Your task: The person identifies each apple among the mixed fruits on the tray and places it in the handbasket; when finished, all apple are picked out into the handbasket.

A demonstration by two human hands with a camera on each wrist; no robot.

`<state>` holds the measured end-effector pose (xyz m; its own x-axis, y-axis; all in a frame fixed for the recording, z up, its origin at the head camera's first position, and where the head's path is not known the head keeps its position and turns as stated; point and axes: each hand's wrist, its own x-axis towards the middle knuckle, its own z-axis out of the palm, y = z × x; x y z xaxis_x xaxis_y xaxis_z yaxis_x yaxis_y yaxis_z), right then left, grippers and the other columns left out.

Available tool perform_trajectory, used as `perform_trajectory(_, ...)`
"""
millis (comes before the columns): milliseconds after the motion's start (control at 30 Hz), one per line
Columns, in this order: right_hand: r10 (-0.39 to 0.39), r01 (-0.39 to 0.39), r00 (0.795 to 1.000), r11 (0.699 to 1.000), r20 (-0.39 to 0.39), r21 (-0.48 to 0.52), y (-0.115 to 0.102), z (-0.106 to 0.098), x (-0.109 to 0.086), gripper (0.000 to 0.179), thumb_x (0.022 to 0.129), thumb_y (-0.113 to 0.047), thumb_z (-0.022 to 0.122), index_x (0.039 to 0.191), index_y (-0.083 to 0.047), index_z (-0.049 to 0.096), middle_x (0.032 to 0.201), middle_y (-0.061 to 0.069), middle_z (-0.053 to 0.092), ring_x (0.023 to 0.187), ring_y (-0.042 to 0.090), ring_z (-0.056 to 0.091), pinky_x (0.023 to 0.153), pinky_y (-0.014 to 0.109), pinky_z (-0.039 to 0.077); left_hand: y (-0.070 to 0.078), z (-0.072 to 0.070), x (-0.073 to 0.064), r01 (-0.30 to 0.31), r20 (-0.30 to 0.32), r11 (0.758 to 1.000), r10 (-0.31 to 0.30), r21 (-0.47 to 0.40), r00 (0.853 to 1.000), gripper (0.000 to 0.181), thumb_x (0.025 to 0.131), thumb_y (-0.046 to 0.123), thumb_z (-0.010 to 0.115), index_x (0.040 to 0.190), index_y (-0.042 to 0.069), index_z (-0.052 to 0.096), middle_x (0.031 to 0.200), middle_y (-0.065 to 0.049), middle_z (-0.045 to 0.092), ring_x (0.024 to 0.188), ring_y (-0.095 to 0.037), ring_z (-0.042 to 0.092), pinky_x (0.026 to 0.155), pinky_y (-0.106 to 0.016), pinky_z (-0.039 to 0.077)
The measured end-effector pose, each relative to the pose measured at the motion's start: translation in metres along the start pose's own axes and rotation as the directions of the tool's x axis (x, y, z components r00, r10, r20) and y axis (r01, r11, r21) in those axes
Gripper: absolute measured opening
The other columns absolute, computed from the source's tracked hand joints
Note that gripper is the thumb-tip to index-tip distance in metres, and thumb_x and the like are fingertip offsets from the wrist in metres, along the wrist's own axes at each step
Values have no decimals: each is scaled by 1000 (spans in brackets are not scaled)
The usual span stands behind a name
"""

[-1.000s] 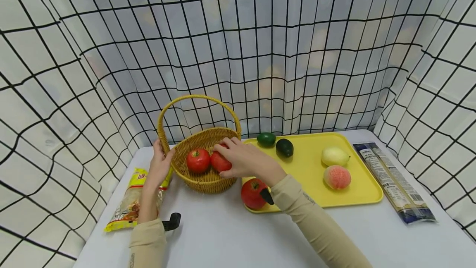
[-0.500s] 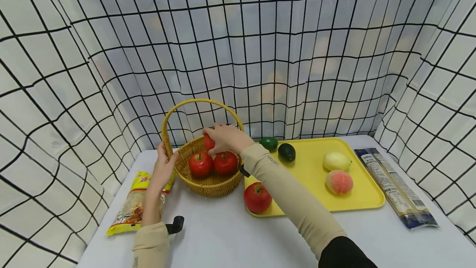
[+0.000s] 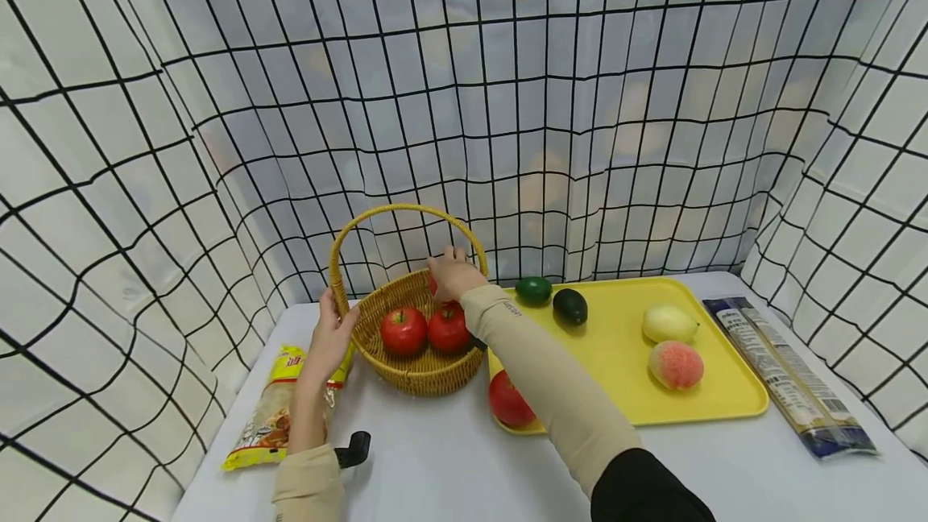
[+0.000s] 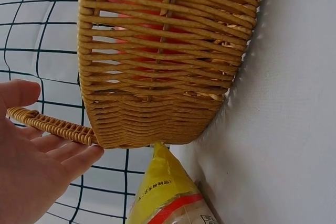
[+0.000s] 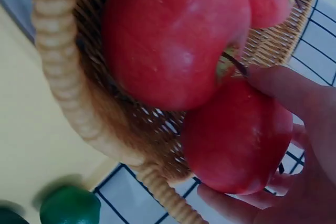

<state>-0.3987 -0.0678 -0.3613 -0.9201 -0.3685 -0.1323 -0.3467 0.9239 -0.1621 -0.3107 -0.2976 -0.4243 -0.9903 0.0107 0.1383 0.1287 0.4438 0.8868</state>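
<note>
In the head view my left hand [image 3: 329, 341] holds the left side of the wicker basket's handle [image 3: 336, 268]; the left wrist view shows the handle between its thumb and fingers. My right hand [image 3: 455, 274] reaches into the back of the wicker basket [image 3: 416, 381]. It grips a red apple [image 5: 236, 135] between thumb and fingers, mostly hidden by the hand in the head view. Two more red apples, one left [image 3: 403, 332] and one right [image 3: 449, 329], lie in the basket. The held apple appears against one of them in the right wrist view.
A yellow tray [image 3: 616, 377] at the right bears a red apple [image 3: 510, 399] at its near-left corner, two dark green fruits [image 3: 569, 307], a pale yellow fruit [image 3: 670, 323] and a peach [image 3: 677, 365]. A yellow food bag [image 3: 271, 421] lies left, a long packet [image 3: 790, 377] far right. Netting surrounds the table.
My right hand let go of an apple at the basket's right, then appears higher with another red apple and has shifted right along the back. The left hand stays on the handle.
</note>
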Motion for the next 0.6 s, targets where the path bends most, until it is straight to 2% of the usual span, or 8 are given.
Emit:
perform_trajectory(167,26,-26,1000,999,5,-32,-2,6,-1,73,101,-30,64,164,-22,27,166,21,25,155,41,28,108,45,53,4,-2,0,9,18,1000,-9,-2,1000,74,112,25,36,164,11,-14,172,-24,3,159,-44,11,128,-61,20)
perform_trajectory(333,2,-2,1000,1000,10,-11,-2,11,-2,77,99,-28,69,163,-19,29,166,24,25,154,43,29,109,48,52,23,-6,-6,39,39,999,-38,-19,999,73,112,21,36,163,6,-14,172,-26,1,159,-45,9,128,-61,19)
perform_trajectory(433,3,-3,1000,1000,21,-7,0,14,-1,76,98,-29,69,163,-19,31,168,22,23,155,42,28,115,48,47,33,-7,-11,50,44,998,-49,-30,998,73,111,19,36,163,3,-12,171,-28,2,158,-46,10,128,-61,20)
perform_trajectory(500,17,-16,999,1000,46,-10,1,15,-1,75,99,-31,68,162,-20,31,170,19,22,156,39,27,120,48,43,32,-7,-11,50,49,998,-49,-30,998,73,111,18,37,163,3,-13,171,-29,2,158,-47,9,128,-61,20)
perform_trajectory(600,27,-25,996,999,84,-26,3,15,-2,76,98,-36,69,163,-23,31,170,15,25,156,34,30,122,47,40,20,-8,-9,35,39,999,-34,-19,999,72,112,20,37,164,6,-12,171,-28,3,159,-45,9,129,-60,18)
